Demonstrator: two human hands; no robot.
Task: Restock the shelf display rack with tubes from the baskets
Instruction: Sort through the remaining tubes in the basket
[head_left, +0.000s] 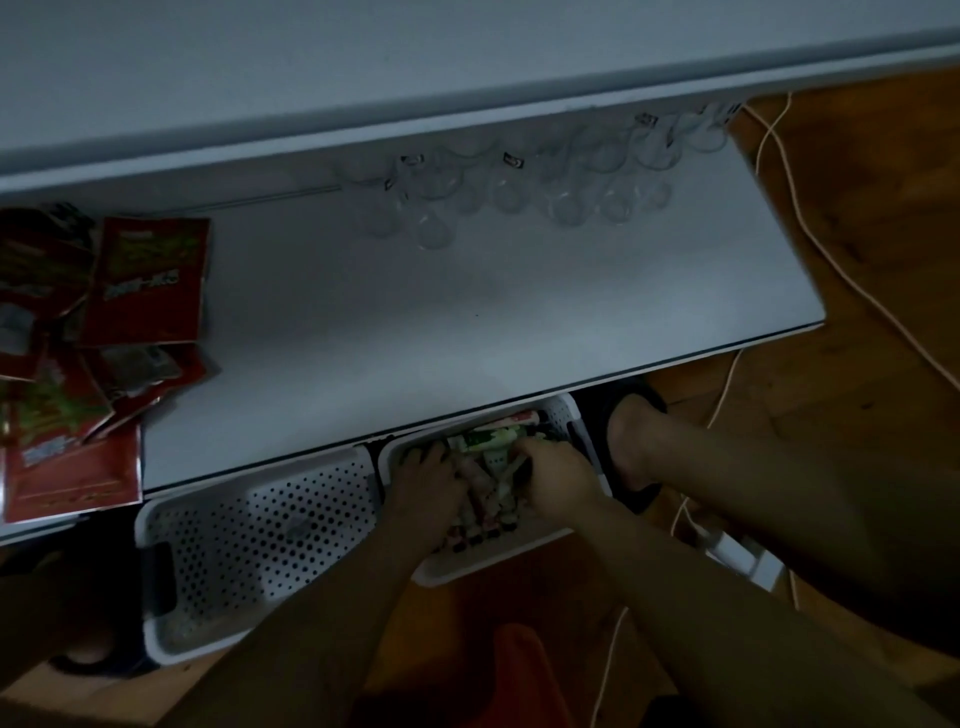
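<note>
Two white perforated baskets stand on the floor under the front edge of the white shelf (467, 312). The right basket (563, 415) holds several tubes (491, 501) lying in a heap, some with dark caps. Both my hands are down in this basket. My left hand (423, 486) lies on the left side of the heap with its fingers curled over the tubes. My right hand (558, 480) grips tubes at the right side of the heap. The left basket (249, 545) shows only its bare perforated bottom.
Red snack packets (104, 322) lie in a pile on the shelf's left end. Clear plastic hooks or cups (519, 192) sit along the shelf's back. White cables (810, 234) trail over the wooden floor at right. A person's foot in a dark slipper (631, 441) stands beside the right basket.
</note>
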